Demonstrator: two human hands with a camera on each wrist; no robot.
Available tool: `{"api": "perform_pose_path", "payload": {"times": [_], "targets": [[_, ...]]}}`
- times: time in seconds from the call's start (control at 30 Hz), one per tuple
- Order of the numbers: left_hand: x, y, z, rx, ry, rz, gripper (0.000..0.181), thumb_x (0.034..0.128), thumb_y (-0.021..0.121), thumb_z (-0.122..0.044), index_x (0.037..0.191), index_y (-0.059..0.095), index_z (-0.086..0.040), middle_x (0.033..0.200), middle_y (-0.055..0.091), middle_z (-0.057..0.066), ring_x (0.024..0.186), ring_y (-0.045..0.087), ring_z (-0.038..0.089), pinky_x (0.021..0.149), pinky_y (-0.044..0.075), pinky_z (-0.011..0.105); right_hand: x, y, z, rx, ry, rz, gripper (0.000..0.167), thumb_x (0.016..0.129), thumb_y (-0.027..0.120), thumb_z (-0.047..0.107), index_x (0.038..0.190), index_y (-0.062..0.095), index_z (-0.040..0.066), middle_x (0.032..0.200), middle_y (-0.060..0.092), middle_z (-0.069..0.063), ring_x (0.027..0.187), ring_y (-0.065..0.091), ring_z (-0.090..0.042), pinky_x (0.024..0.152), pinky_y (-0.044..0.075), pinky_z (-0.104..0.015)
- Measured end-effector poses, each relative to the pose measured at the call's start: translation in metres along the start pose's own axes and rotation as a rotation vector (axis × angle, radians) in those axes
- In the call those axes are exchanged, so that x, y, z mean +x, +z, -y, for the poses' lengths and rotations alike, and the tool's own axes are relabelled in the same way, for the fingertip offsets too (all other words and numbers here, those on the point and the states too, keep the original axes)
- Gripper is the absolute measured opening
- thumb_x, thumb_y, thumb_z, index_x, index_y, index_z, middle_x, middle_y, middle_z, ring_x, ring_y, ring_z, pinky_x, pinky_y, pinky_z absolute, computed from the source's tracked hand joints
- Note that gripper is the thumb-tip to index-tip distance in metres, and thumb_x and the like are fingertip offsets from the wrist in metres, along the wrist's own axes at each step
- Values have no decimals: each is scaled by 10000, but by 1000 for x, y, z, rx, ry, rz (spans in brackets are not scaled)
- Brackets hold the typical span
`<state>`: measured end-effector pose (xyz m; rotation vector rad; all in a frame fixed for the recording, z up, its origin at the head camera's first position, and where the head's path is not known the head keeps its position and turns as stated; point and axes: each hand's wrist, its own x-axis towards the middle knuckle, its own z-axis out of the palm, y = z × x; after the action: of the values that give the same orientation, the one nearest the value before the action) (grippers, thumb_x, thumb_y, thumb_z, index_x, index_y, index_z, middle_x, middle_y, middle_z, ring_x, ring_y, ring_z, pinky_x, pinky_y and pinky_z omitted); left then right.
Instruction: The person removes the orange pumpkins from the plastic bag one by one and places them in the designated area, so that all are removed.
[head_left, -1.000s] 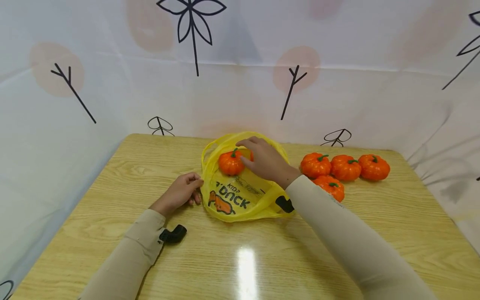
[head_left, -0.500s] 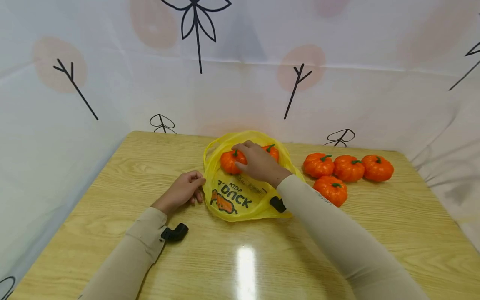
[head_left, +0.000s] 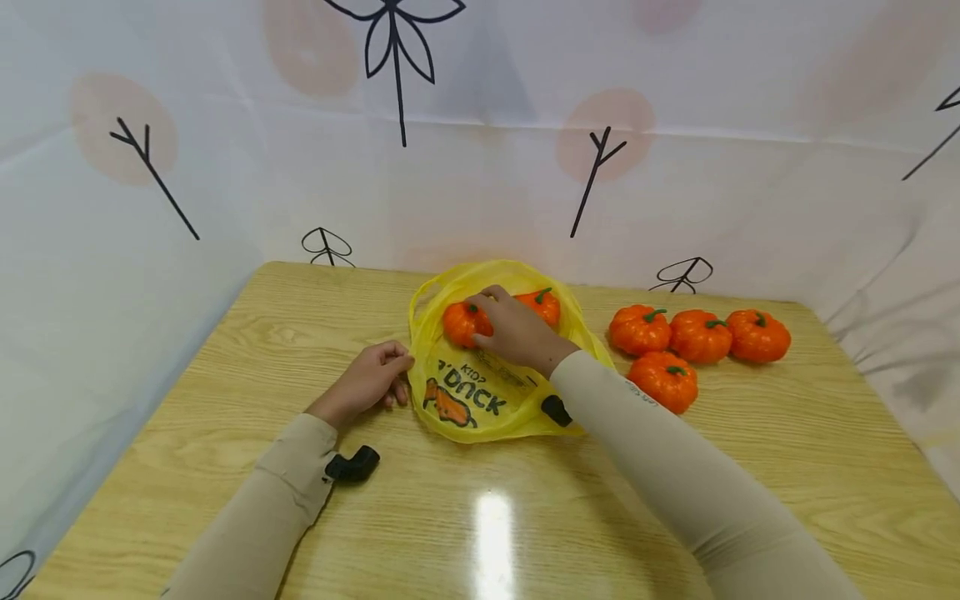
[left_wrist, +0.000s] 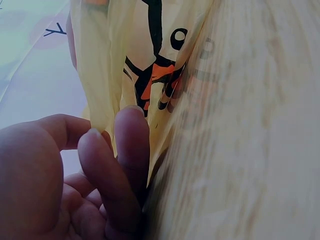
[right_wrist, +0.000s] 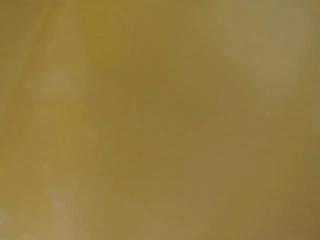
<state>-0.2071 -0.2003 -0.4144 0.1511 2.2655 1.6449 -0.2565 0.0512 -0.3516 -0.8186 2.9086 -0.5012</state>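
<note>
A yellow plastic bag (head_left: 495, 429) lies with its mouth open on the table. My left hand (head_left: 366, 382) pinches the bag's left rim between thumb and finger; the left wrist view shows the thin plastic at the fingertips of that hand (left_wrist: 107, 165). Inside the bag, my right hand (head_left: 517, 333) reaches over a small orange pumpkin (head_left: 459, 323), its fingers and thumb curled round the right side. A second pumpkin (head_left: 547, 310) sits behind that hand, partly covered by it. The right wrist view is only a yellow blur of the bag (right_wrist: 160, 120).
To the right of the bag, several pumpkins stand on the wooden table (head_left: 405, 517): three in a row, with the middle one (head_left: 699, 337) between its neighbours, and another pumpkin (head_left: 663, 382) in front. A patterned cloth (head_left: 480, 183) hangs behind the table.
My right hand has lowered and moved slightly left onto the left pumpkin in the bag, exposing more of the second one. My left hand keeps its pinch on the rim.
</note>
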Motion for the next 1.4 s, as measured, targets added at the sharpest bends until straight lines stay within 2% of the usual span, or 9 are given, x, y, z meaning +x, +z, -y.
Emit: {"api": "perform_pose_path", "payload": {"times": [0.13, 0.27, 0.37, 0.47, 0.63, 0.8, 1.1, 1.4], "targets": [[-1, -1, -1, -1, -1, -13, 240, 1071, 475, -286, 1050, 562, -63, 720, 592, 77, 570, 605, 168, 499, 510, 262, 1, 0, -1, 14, -8, -17, 573, 961, 689, 291, 1467, 476, 126, 1503, 398, -149, 1132, 637, -299, 999, 540, -404], [-2, -2, 0, 2, 1, -8, 243, 1070, 476, -285, 1047, 558, -58, 715, 590, 73, 563, 605, 161, 494, 510, 260, 0, 1, -1, 41, 0, -22, 563, 948, 707, 288, 1442, 491, 126, 1440, 403, -158, 908, 646, -257, 850, 579, -339], [-3, -3, 0, 6, 5, 0, 248, 1070, 476, -287, 1045, 555, -53, 720, 589, 75, 567, 610, 164, 496, 517, 271, -2, 2, -1, 61, 10, -26, 557, 941, 716, 288, 1426, 495, 126, 1372, 410, -156, 735, 577, -215, 715, 543, -279], [-3, -3, 0, 9, 4, -7, 245, 1069, 479, -288, 1040, 560, -59, 734, 583, 79, 571, 614, 174, 498, 523, 278, -2, 2, -1, 68, 15, -33, 553, 939, 719, 291, 1419, 495, 133, 1344, 421, -151, 691, 549, -206, 680, 522, -269], [-4, -3, 1, 12, -2, -10, 245, 1067, 482, -295, 1049, 561, -63, 741, 579, 82, 573, 618, 179, 502, 532, 287, -2, 4, -1, 62, 13, -18, 577, 932, 727, 313, 1427, 481, 151, 1353, 453, -149, 851, 617, -240, 821, 577, -339], [-4, -4, 2, 9, -3, -3, 253, 1067, 484, -295, 1057, 551, -51, 751, 579, 86, 574, 617, 172, 501, 529, 281, -1, 7, 0, 74, 10, 5, 595, 924, 733, 344, 1425, 477, 148, 1403, 450, -130, 1034, 630, -274, 969, 555, -394], [-5, -3, 1, 5, -15, -12, 240, 1069, 480, -292, 1043, 564, -68, 766, 587, 88, 589, 624, 183, 506, 523, 279, -2, 9, 2, 73, 4, 1, 593, 909, 752, 341, 1405, 497, 141, 1412, 452, -117, 1034, 637, -259, 963, 561, -374], [0, -1, 0, -1, -18, -11, 236, 1068, 484, -284, 1067, 564, -61, 746, 586, 81, 574, 619, 171, 500, 521, 273, -12, 2, -2, 76, -17, -33, 573, 911, 748, 335, 1390, 508, 131, 1398, 463, -111, 1008, 639, -256, 935, 566, -376]]}}
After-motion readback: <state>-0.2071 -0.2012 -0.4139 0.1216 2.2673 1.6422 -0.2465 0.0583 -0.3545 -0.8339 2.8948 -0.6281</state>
